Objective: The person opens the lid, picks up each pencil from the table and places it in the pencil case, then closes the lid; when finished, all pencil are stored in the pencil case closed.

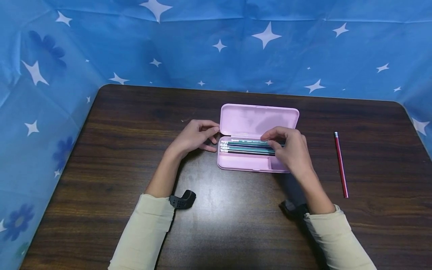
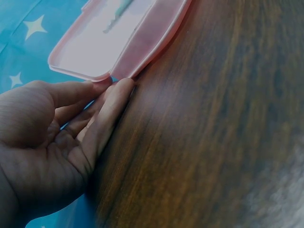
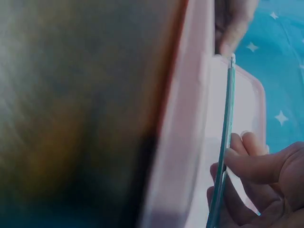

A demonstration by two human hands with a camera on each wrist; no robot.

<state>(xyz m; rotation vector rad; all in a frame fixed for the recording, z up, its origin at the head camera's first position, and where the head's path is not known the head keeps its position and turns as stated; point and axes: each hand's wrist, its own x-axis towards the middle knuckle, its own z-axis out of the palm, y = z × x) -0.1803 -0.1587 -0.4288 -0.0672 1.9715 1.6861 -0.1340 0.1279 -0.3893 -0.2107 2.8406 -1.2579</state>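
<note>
An open pink pencil case (image 1: 244,162) lies on the table, its lid (image 1: 248,120) tipped back. Several dark and teal pencils (image 1: 246,150) lie side by side in the long rear compartment. My right hand (image 1: 291,150) is over the right part of the case. Between its thumb and fingers it pinches a teal pencil (image 3: 228,109), plainest in the right wrist view. At the case's left end is my left hand (image 1: 197,137), with extended fingertips (image 2: 124,85) right at the edge by the hinge. My right hand hides the case's right end.
A red pencil (image 1: 341,165) lies by itself on the brown wooden table (image 1: 253,232), right of the case. Blue cloth (image 1: 202,52) with white stars hangs behind the table and along its sides. Both wrists wear dark camera mounts.
</note>
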